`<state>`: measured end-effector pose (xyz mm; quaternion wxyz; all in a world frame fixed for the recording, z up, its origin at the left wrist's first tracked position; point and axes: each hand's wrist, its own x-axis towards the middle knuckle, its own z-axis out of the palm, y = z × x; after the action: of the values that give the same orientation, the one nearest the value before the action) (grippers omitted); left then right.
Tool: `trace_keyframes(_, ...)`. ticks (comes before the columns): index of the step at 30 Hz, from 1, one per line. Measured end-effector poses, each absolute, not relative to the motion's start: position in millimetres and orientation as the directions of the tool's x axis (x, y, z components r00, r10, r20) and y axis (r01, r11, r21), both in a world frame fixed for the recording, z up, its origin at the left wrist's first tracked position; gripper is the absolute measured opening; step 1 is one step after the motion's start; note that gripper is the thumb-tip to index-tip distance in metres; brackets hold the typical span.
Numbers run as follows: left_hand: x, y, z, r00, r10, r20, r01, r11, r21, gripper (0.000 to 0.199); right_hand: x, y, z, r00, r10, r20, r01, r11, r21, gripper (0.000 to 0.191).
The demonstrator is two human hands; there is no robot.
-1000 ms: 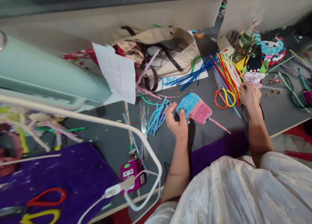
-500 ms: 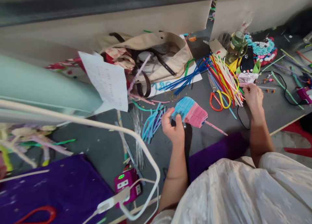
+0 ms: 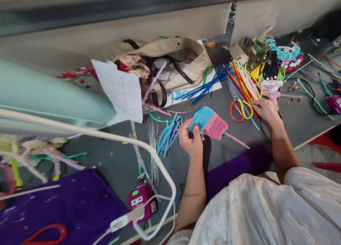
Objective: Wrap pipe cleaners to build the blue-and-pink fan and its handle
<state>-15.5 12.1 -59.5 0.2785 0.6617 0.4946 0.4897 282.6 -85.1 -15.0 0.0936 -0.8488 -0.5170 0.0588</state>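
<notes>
My left hand [image 3: 192, 140] pinches the blue end of a flat pipe-cleaner piece [image 3: 214, 126], shaped like an ice lolly, half blue and half pink, with a thin pink stem pointing right. My right hand [image 3: 268, 112] reaches low over the ends of a colourful pipe-cleaner bundle [image 3: 243, 80], fingers stretched towards the yellow handle of the scissors [image 3: 236, 110]. Whether the fingertips touch the handle is hard to see. Just beyond that hand lies a pink glue gun [image 3: 274, 96], partly covered by it.
Short blue and purple pipe cleaners [image 3: 169, 135] lie left of my left hand, beside thin wires [image 3: 153, 149]. Behind are dark blue stems [image 3: 206, 85] and a canvas bag [image 3: 183, 46]. A green bottle [image 3: 258, 51] and phone [image 3: 270, 65] stand back right. A purple power block [image 3: 142, 200] with cables sits front left.
My right hand has moved left from the glue gun towards the scissors, uncovering part of the gun. My left hand still holds the lolly-shaped piece; the view has shifted slightly.
</notes>
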Motion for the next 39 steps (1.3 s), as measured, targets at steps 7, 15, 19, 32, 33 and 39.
trace_keyframes(7, -16.4, 11.9, -61.3, 0.033, 0.930, 0.367, 0.379, -0.352, 0.856, 0.024, 283.8, -81.0, -26.7, 0.552, 0.834, 0.004, 0.832, -0.550, -0.070, 0.031)
trace_keyframes(15, -16.8, 12.6, -61.9, 0.038, 0.926, 0.375, 0.385, -0.360, 0.850, 0.024, 278.1, -70.6, -34.0, 0.612, 0.791, -0.007, 0.788, -0.611, -0.070, 0.027)
trace_keyframes(19, -17.9, 13.5, -62.3, 0.029, 0.921, 0.388, 0.392, -0.368, 0.843, 0.022, 277.6, -73.3, -24.7, 0.672, 0.738, 0.056, 0.737, -0.660, -0.144, 0.024)
trace_keyframes(32, -15.0, 17.1, -74.5, 0.074, 0.873, 0.483, 0.417, -0.467, 0.780, 0.023, 267.1, -130.7, 61.0, 0.741, 0.576, 0.344, 0.670, -0.671, -0.319, 0.015)
trace_keyframes(33, -15.7, 18.2, -76.5, 0.071, 0.865, 0.498, 0.423, -0.478, 0.770, 0.023, 266.4, -136.6, 67.0, 0.739, 0.553, 0.385, 0.670, -0.664, -0.331, 0.015)
trace_keyframes(39, -12.3, 18.5, -69.0, 0.070, 0.803, 0.592, 0.390, -0.568, 0.725, 0.023, 259.3, -174.5, 97.8, 0.697, 0.381, 0.608, 0.717, -0.393, -0.575, 0.019)
